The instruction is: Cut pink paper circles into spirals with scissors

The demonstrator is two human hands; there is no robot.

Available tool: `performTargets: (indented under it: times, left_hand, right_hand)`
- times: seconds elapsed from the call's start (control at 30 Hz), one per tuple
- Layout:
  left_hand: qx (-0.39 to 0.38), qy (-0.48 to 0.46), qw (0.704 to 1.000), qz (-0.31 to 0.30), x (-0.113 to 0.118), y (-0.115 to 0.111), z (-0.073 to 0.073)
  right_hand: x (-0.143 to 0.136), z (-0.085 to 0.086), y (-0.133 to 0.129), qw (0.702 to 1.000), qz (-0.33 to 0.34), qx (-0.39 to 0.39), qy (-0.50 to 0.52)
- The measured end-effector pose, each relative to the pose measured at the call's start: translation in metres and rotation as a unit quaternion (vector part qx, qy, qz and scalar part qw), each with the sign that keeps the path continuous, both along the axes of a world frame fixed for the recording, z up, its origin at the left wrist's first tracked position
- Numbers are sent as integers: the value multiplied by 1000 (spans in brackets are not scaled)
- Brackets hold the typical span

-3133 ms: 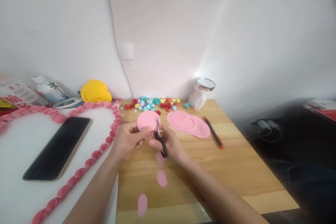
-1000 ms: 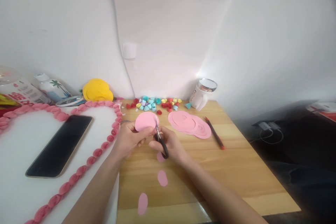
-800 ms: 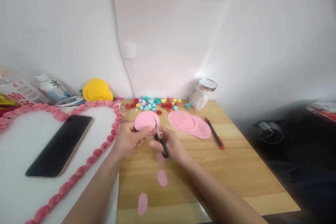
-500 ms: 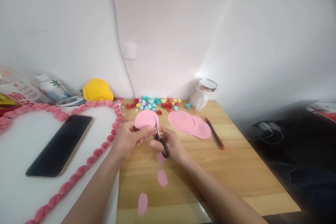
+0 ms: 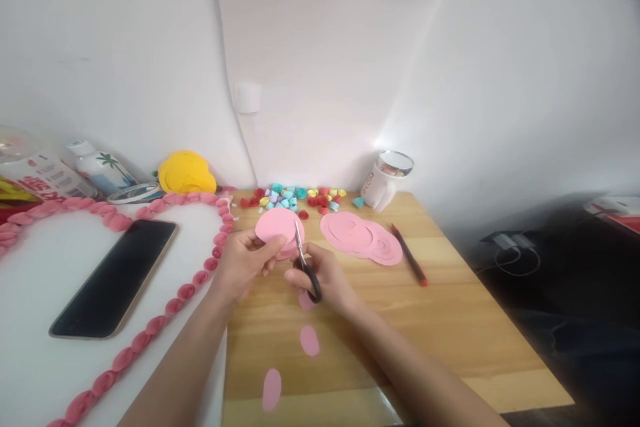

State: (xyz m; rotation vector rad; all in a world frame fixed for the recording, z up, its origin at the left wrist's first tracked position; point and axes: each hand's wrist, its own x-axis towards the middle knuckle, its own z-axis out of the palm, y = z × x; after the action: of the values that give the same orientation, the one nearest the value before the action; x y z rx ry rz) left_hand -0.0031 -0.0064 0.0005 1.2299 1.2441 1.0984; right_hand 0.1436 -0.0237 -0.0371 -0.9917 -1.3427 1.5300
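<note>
My left hand (image 5: pixel 250 260) pinches a pink paper circle (image 5: pixel 275 223) by its lower edge, thumb on top. In my right hand (image 5: pixel 325 273) is a pair of scissors (image 5: pixel 312 280) with black handles, its blades pointing up and lying at the circle's right side. Below the hands, a pink paper oval (image 5: pixel 309 341) and another pink oval (image 5: pixel 272 389) lie on the wooden table (image 5: pixel 440 347); a third is partly hidden under the scissors. To the right rest overlapping pink spiral-cut paper circles (image 5: pixel 345 232).
A red and black pen (image 5: pixel 409 253) and a white mug (image 5: pixel 383 180) stand right of the circles. Small coloured paper rolls (image 5: pixel 285 199) line the back. At left, a phone (image 5: pixel 115 280) lies on a white board (image 5: pixel 185 360) edged with pink paper roses (image 5: pixel 155 325), near yellow paper (image 5: pixel 187 172).
The paper circle has turned and shifted slightly in my left hand against the scissor blades. The rest looks the same.
</note>
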Motion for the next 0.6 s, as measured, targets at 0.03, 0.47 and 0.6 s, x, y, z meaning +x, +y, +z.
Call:
performTargets:
  times: [0.03, 0.47, 0.6]
  left_hand:
    - [2, 3, 1000, -1, 0, 0, 0]
    - [-13, 72, 997, -16, -1, -2, 0]
    - [-12, 67, 998, -17, -1, -2, 0]
  right_hand:
    - [-1, -1, 0, 1000, 3, 0, 1]
    - [1, 7, 2, 999, 17, 31, 33]
    - [1, 7, 2, 999, 17, 32, 24]
